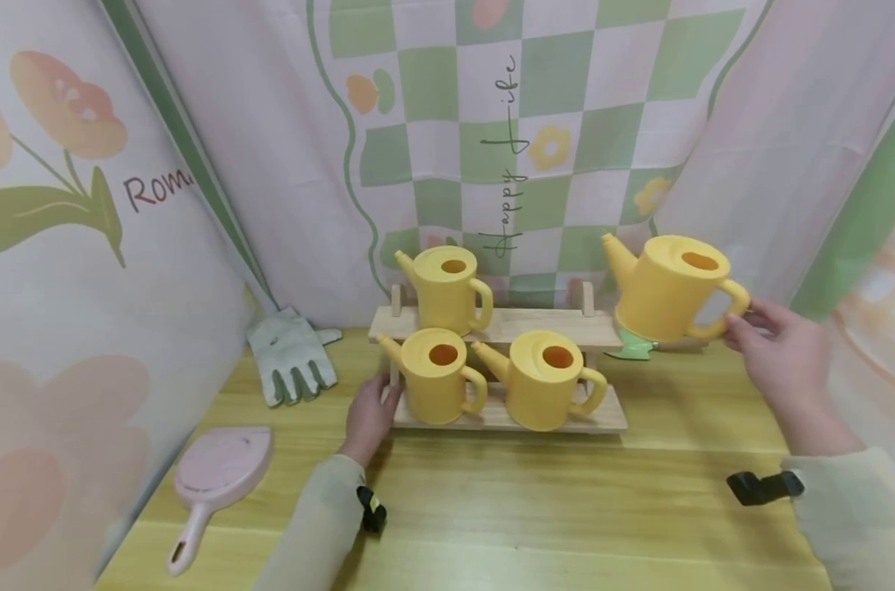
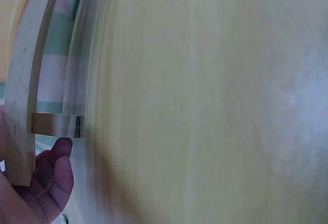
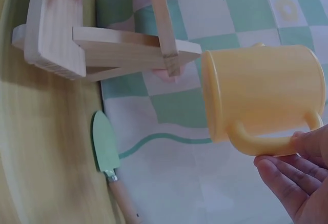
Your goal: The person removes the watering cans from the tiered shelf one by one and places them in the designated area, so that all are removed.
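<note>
My right hand pinches the handle of a yellow watering can, held in the air right of a two-tier wooden stand. In the right wrist view, thumb and fingers close on the handle of that watering can. My left hand grips the left end of the stand's lower shelf; in the left wrist view its fingers curl around the end of the board. On the lower shelf stand two more cans, a left one and a right one. Another can stands on the upper shelf's left part.
A green trowel with a wooden handle lies right of the stand, near the curtain. To the left, a grey-white glove and a pink dustpan lie on the wooden table.
</note>
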`<state>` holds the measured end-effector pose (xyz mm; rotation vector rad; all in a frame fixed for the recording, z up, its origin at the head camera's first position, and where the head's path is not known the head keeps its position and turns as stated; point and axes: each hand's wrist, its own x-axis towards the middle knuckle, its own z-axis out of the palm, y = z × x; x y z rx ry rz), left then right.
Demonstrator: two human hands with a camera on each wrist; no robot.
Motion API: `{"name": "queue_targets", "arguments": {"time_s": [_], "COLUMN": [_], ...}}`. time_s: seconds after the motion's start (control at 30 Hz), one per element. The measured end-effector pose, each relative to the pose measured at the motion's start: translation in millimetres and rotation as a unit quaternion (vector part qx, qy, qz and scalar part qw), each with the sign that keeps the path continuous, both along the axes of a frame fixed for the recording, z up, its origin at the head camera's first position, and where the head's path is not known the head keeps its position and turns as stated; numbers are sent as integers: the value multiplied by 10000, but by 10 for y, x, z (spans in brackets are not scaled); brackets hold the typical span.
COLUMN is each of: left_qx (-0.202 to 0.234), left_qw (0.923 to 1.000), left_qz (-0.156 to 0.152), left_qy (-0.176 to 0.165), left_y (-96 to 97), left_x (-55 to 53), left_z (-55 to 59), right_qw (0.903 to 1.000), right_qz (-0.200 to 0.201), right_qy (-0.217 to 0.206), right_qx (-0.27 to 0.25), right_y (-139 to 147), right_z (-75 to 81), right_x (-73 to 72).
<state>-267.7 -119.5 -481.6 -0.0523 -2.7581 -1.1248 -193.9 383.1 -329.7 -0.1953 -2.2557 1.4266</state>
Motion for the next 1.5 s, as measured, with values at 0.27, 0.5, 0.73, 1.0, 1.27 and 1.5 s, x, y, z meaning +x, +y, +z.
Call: {"name": "queue_targets", "arguments": {"time_s": [0.27,0.5,0.73,1.0,1.27,1.5], "left_qx": [-15,14,-4,37,40,-15], "left_qw": [9999,9999,10000,9999,9999,9999], "left_qz": [56,60,62,83,78,103], "left_qy": [-139,-106,-45,-97,-95,-92], "left_y": [3,0,4,3,0,5], "left_x": [-8,-8,-27,-20,-19,-21], "left_z": [1,-1,-17,-17,-23,-25], "right_qw": [9985,9966,9939,9923,9918,9898], "right_qz": [-182,-280,-426,-490,-475,-428], "right_qy": [-366,-515,-601,-569,-670,-768], "right_qx": [367,585,822,988,976,1124], "right_y": [100,148,164,203,223,215], "right_z": [-123,-236,-329,-456,-546,-682], "right_x": [15,22,31,26,39,28]}}
